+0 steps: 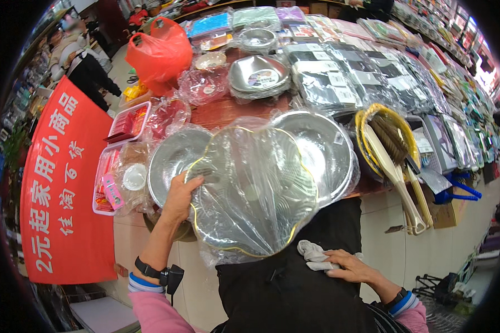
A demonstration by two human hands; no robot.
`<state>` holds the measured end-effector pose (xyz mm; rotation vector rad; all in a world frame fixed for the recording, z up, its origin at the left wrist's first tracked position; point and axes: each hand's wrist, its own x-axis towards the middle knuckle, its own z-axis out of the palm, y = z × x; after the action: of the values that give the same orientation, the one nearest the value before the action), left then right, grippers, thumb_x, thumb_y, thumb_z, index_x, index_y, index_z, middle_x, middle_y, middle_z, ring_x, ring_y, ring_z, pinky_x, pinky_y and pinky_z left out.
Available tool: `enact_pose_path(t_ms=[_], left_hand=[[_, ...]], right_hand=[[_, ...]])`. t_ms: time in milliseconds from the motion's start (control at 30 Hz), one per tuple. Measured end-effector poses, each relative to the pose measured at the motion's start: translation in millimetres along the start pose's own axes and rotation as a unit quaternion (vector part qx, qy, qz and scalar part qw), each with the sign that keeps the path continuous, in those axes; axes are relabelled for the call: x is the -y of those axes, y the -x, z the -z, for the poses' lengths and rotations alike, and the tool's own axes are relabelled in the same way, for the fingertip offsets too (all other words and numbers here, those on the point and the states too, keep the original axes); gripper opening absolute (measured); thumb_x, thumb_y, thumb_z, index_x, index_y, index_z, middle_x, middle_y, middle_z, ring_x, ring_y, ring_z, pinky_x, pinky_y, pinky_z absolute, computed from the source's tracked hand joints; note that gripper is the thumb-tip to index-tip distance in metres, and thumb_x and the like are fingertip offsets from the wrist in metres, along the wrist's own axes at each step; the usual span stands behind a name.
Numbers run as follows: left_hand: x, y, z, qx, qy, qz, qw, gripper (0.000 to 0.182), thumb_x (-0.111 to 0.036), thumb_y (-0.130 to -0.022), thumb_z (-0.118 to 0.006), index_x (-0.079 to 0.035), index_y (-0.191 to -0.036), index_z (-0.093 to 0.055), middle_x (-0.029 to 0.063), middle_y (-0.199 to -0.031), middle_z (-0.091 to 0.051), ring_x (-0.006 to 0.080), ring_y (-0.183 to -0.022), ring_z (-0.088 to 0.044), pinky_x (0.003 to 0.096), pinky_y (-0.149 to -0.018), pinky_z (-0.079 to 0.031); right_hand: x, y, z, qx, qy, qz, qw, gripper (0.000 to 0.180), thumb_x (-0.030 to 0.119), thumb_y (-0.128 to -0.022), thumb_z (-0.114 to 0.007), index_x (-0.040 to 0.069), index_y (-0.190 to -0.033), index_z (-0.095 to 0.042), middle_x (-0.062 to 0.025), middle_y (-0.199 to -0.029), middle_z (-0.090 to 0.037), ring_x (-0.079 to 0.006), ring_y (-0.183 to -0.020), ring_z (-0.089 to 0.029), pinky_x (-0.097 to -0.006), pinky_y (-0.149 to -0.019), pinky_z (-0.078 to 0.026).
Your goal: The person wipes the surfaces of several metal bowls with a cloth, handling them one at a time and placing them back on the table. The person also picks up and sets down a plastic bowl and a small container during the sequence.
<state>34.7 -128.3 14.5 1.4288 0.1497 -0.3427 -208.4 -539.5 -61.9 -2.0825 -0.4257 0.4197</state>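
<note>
A scalloped clear plastic tray point(254, 187) with a gold rim, wrapped in clear film, is tilted before me. My left hand point(182, 189) grips its left edge, thumb on top. Lower right, my right hand point(350, 266) holds a crumpled whitish cloth point(314, 253) against the dark apron point(291, 291). Behind the tray lie two round perforated metal basins; the left basin point(171, 156) and the right basin point(337, 154) are partly covered by it.
A yellow bucket point(414, 125) holding long-handled brushes point(393, 179) stands right. Stacked metal dishes point(258, 77), a red plastic bag point(160, 54) and packaged goods point(325, 79) fill the table behind. A red banner point(71, 187) hangs left. A person point(83, 62) stands beyond it.
</note>
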Motion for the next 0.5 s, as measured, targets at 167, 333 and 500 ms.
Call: enact_pose_path(t_ms=[167,333,500], left_hand=[[1,-3,10,-0.023,-0.015,-0.018,0.999,0.027,-0.006,-0.090,-0.058,0.003,-0.115,-0.062,0.0102,-0.100,-0.069,0.0178,-0.080,-0.068,0.0306,-0.072,-0.058],[1,5,16,0.000,-0.007,-0.001,1.000,0.029,-0.005,-0.089,-0.059,0.003,-0.117,-0.061,0.0104,-0.100,-0.069,0.0174,-0.081,-0.068,0.0309,-0.073,-0.058],[-1,27,6,-0.005,-0.006,0.031,0.999,0.031,-0.006,-0.089,-0.061,0.002,-0.119,-0.061,0.0085,-0.101,-0.069,0.0149,-0.080,-0.067,0.0292,-0.071,-0.057]], right_hand=[[3,-16,-6,-0.093,-0.082,-0.197,0.973,0.026,0.024,-0.083,-0.074,-0.001,-0.083,-0.067,-0.0083,-0.083,-0.068,-0.0191,-0.082,-0.064,-0.0338,-0.070,-0.048],[18,-62,44,-0.249,-0.206,-0.110,0.940,0.049,0.010,-0.080,-0.071,0.003,-0.125,-0.054,-0.0045,-0.087,-0.061,-0.0100,-0.083,-0.057,-0.0275,-0.075,-0.047],[46,-115,82,-0.233,-0.158,-0.011,0.959,0.102,-0.001,-0.071,-0.070,0.012,-0.157,-0.016,-0.0034,-0.090,-0.061,-0.0103,-0.078,-0.057,-0.0252,-0.075,-0.048]])
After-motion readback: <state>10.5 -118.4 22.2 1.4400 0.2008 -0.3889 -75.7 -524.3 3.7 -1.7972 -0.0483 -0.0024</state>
